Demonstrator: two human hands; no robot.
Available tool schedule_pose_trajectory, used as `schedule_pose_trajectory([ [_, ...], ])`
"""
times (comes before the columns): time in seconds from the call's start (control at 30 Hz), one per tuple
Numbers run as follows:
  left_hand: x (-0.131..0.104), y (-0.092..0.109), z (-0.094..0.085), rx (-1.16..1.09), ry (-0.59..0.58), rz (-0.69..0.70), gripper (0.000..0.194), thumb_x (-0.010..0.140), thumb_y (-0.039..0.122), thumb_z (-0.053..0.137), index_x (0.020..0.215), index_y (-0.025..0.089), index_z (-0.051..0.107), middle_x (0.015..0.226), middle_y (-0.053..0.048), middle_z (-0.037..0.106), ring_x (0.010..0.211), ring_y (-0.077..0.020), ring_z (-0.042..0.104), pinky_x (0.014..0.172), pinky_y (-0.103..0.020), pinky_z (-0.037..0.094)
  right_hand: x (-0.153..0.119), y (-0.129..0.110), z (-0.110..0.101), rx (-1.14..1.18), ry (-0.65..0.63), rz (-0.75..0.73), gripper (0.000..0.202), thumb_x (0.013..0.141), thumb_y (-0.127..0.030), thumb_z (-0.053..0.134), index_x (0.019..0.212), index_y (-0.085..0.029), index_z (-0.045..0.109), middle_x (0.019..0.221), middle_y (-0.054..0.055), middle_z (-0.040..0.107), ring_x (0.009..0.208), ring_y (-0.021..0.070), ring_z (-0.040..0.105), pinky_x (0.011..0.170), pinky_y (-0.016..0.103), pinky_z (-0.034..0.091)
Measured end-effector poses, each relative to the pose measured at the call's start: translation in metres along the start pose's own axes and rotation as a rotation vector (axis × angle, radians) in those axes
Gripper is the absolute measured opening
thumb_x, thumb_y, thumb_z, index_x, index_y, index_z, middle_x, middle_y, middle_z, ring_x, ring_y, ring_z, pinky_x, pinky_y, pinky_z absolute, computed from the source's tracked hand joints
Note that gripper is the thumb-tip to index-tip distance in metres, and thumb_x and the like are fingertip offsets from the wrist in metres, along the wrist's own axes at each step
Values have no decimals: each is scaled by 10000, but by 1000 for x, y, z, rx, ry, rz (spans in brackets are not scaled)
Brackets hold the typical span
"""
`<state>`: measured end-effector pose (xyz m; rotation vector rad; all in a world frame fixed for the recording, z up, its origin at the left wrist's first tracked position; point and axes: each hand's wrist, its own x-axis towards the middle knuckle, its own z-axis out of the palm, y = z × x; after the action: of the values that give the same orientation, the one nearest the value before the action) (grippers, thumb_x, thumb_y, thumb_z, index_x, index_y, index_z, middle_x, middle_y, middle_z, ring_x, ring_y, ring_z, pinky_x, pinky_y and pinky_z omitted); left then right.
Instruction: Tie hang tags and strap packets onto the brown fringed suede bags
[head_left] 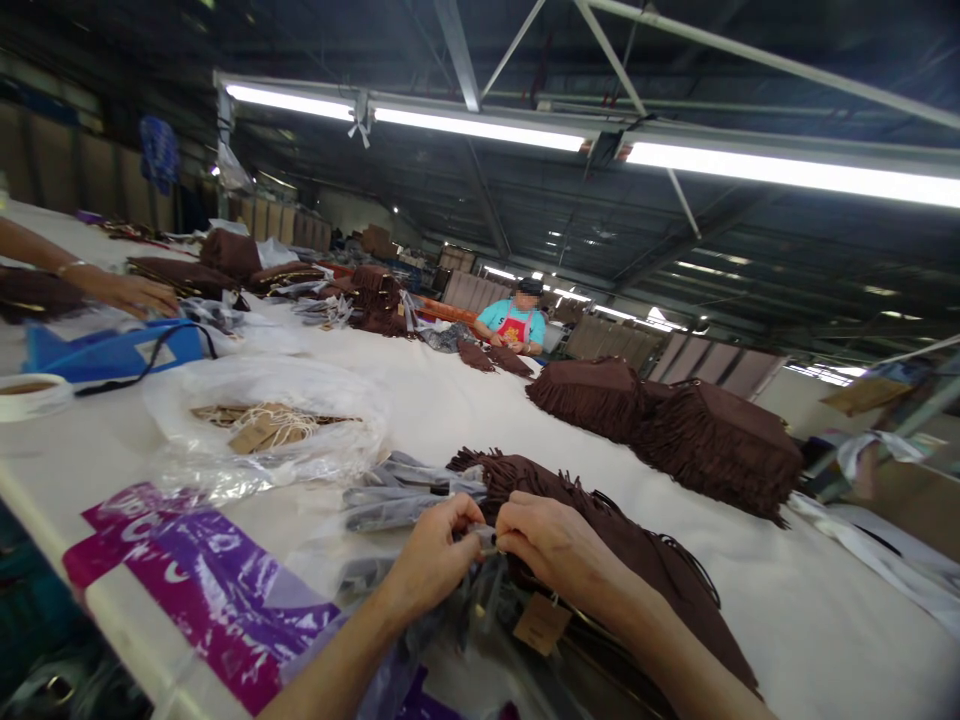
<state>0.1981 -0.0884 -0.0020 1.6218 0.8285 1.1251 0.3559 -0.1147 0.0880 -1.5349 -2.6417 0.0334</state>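
Note:
My left hand (435, 555) and my right hand (559, 550) meet over the near part of the table, fingers closed in a pinch. Between their fingertips is a small piece of greyish plastic wrapping (487, 538) with a dark spot; what it encloses is not clear. A pile of dark brown fringed bags (637, 580) lies beneath and right of my right hand. A brown cardboard tag (541, 622) hangs below that hand. Grey plastic-wrapped bundles (397, 500) lie beside my left hand, with more under my wrists, partly hidden by my arms.
A clear plastic bag (360, 400) holds several stringed tags. Purple and magenta printed plastic (217, 570) lies at the table's near edge. Stacked fringed bags (720, 440) stand farther right. Beside a blue holder (112, 355) reaches another person's hand (135, 293); a co-worker (514, 320) is across the table.

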Motion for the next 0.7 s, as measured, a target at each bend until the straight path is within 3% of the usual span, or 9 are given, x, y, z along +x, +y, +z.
schedule_pose_trajectory([
  [0.23,0,-1,0,-39,1,-7,50,733,187,509,772,189,539,645,34,588,637,-158,562,609,-261,393,-2,10,3,250,105,-15,182,800,-57,561,679,-190,590,713,-11,595,704,165,562,648,247,374],
  [0.47,1,-3,0,-71,-3,-12,62,716,178,510,767,186,545,636,41,571,624,-148,551,600,-251,391,-2,11,4,357,137,12,136,743,-78,571,717,-211,565,614,-70,537,586,136,507,558,231,323],
  [0.6,1,-2,0,-49,6,18,91,703,138,495,761,183,549,652,41,552,637,-140,522,610,-247,378,1,14,3,413,79,64,238,718,-79,618,914,-213,643,594,-85,535,567,132,493,542,224,314],
  [0.7,-1,1,-1,15,13,56,97,729,130,484,765,185,555,670,39,540,654,-138,503,611,-246,355,6,17,2,443,-23,60,153,721,-98,632,818,-204,686,575,-80,509,550,120,466,517,218,295],
])
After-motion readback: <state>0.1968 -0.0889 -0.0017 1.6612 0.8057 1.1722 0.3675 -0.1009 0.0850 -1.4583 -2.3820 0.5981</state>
